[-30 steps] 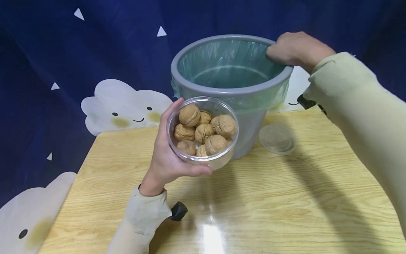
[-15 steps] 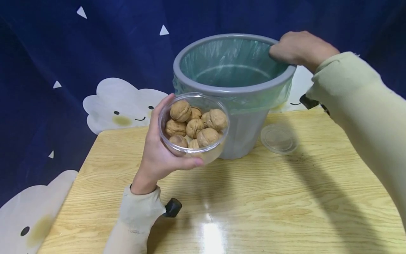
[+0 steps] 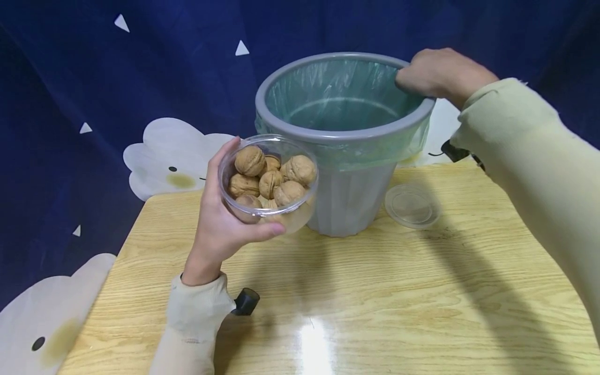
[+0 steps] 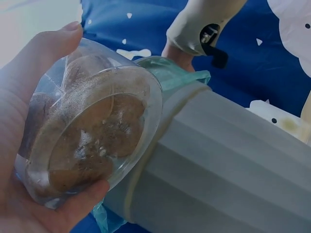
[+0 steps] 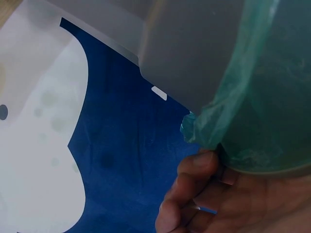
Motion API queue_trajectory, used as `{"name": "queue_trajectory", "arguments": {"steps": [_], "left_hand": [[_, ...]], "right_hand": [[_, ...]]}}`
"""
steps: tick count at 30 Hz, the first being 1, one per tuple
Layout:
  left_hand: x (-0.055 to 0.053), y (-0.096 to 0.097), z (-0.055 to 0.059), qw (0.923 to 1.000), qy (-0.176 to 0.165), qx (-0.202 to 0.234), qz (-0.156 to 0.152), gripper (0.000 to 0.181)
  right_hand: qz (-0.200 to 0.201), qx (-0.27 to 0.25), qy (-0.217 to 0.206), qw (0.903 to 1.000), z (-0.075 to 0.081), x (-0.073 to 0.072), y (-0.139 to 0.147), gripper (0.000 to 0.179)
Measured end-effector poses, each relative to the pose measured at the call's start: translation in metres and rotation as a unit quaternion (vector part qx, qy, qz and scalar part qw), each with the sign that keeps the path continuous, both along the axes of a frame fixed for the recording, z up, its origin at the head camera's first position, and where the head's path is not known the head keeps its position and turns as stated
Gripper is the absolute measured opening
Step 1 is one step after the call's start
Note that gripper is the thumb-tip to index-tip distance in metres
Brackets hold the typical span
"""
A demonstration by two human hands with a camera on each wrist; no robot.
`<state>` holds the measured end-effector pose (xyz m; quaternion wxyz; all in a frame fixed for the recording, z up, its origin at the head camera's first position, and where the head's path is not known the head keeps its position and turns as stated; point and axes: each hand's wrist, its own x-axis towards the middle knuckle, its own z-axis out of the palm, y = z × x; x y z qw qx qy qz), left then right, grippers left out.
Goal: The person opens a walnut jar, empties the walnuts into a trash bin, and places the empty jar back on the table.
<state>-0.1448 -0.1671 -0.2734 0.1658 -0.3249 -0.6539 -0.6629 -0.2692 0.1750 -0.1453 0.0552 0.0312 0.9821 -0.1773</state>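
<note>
My left hand (image 3: 213,224) grips a clear round plastic tub (image 3: 296,216) by its side, above the table. Several whole walnuts (image 3: 271,183) lie inside, also visible through the tub's base in the left wrist view. The tub tilts, its mouth towards the head camera. Just behind it stands a grey trash bin (image 3: 344,203), lined with a green plastic bag (image 3: 370,155) folded over the rim. At the bin's right rim, my right hand (image 3: 442,75) takes hold; in the right wrist view its fingers (image 5: 197,165) curl by the bag's edge.
A clear round lid (image 3: 412,205) lies flat on the wooden table (image 3: 398,302), right of the bin. Behind the table hangs a dark blue cloth (image 3: 164,57) with white clouds and triangles.
My left hand has carried the tub of walnuts leftward and slightly up, away from the bin's front. The right hand has stayed at the rim, and the bin has hardly shifted.
</note>
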Motion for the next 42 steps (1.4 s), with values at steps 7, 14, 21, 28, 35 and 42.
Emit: {"name": "queue_trajectory", "arguments": {"steps": [7, 14, 21, 28, 35, 42], "left_hand": [[-0.002, -0.006, 0.000, 0.9995, -0.014, -0.001, 0.030, 0.124], [-0.004, -0.010, 0.001, 0.9990, -0.012, 0.007, 0.042, 0.123], [-0.006, -0.014, 0.000, 0.9978, -0.017, 0.014, 0.062, 0.121], [-0.008, -0.016, -0.001, 0.9964, -0.024, 0.021, 0.078, 0.117], [-0.011, -0.021, -0.004, 0.9946, -0.043, 0.042, 0.085, 0.115], [-0.015, -0.030, -0.009, 0.9930, -0.038, 0.045, 0.102, 0.116]], "right_hand": [[0.001, 0.010, 0.000, 0.9999, 0.001, -0.001, 0.000, 0.034], [0.005, -0.001, 0.009, 0.9999, 0.000, 0.000, 0.000, 0.035], [0.009, -0.015, 0.008, 0.9998, 0.000, -0.001, -0.002, 0.035], [0.007, -0.016, 0.000, 0.9998, 0.000, -0.003, -0.005, 0.035], [0.003, -0.020, -0.008, 0.9998, -0.002, -0.006, -0.010, 0.035], [0.006, -0.015, -0.016, 0.9997, -0.002, -0.008, -0.016, 0.037]]}}
